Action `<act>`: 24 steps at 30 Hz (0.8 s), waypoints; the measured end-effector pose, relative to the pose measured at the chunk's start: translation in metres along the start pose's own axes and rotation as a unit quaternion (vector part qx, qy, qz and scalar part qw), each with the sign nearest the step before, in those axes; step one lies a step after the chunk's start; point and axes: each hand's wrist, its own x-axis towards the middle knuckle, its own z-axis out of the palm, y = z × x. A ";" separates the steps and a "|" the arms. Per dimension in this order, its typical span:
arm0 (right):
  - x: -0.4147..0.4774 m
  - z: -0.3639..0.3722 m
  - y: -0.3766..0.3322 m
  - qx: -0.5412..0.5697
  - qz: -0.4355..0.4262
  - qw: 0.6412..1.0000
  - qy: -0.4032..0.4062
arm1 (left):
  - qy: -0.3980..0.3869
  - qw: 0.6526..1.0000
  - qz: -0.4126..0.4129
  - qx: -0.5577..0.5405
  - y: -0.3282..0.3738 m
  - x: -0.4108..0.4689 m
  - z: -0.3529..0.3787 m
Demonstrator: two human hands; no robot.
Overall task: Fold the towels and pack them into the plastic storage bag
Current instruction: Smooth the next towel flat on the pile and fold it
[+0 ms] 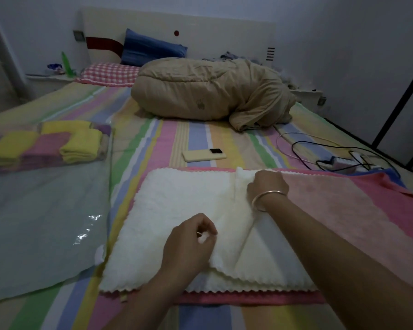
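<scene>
A white towel [174, 206] with a scalloped edge lies spread on the striped bed, on top of a pink towel [339, 210]. Its right part is turned over towards the middle. My left hand [188, 244] pinches the folded edge near the front. My right hand [267, 184], with a bangle on the wrist, grips the same edge at the far side. On the left lies the clear plastic storage bag [45, 222], flat, with several folded yellow, pink and purple towels [45, 145] inside its far end.
A cream phone [204, 154] lies on the bed just beyond the towels. Cables and a power strip [341, 160] sit at the right. A bundled tan quilt [208, 91] and pillows fill the far bed. A blue towel edge [391, 173] shows under the pink one.
</scene>
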 end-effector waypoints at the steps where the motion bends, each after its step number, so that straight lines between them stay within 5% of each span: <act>1: -0.001 -0.003 -0.008 0.005 -0.001 1.000 0.014 | 0.002 1.000 0.015 0.012 -0.001 -0.002 -0.003; 9: 0.012 0.002 -0.049 0.065 -0.104 0.989 0.085 | -0.009 0.999 0.043 0.010 -0.028 -0.019 -0.034; 17: 0.037 0.024 -0.030 0.034 -0.150 0.988 -0.021 | -0.014 0.999 0.037 -0.016 -0.039 -0.028 -0.036; 24: 0.036 0.022 -0.042 0.003 -0.204 0.961 0.187 | -0.008 0.998 0.036 -0.056 -0.038 -0.029 -0.042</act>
